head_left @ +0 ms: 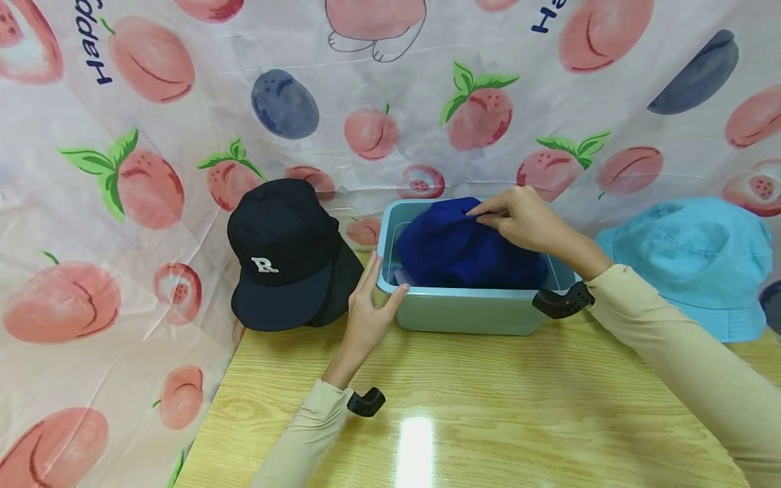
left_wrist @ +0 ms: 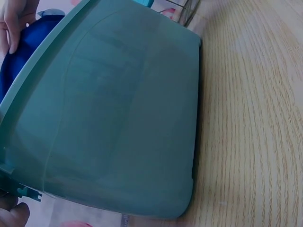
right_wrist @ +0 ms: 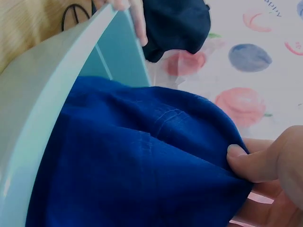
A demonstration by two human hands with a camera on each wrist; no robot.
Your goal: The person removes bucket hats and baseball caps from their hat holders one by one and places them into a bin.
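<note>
While the right hand pinches the blue hat inside the bin, the left hand, fingers straight, touches the bin's corner, steadying it, I'd guess.

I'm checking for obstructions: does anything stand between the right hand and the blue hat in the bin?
Nothing visible does: the right hand pinches the fabric of the blue hat directly. The left hand is at the left end of the bin, away from that grip.
</note>
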